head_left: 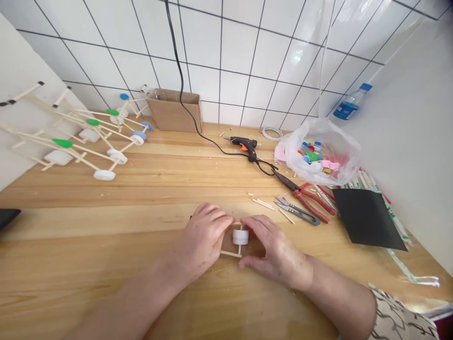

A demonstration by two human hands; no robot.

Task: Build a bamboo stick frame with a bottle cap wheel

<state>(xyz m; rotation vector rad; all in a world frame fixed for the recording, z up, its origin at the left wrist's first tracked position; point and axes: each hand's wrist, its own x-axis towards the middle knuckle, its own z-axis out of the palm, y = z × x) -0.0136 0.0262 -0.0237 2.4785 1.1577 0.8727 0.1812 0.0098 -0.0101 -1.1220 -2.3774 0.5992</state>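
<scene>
between both hands' fingers (256, 231) sits the white wheel (240, 237).

Single head cam, facing forward and down over the near side of the table (148, 189) toward the tiled wall (235, 52). Hands close, wall farther off.

So I'm looking at a light wood-grain tabletop (148, 189) pushed up against a white tiled wall (237, 52) with dark grout lines. Plain pale walls (421, 113) close it in on both sides, and I've got some shiny glare on the tiles up right.
</scene>
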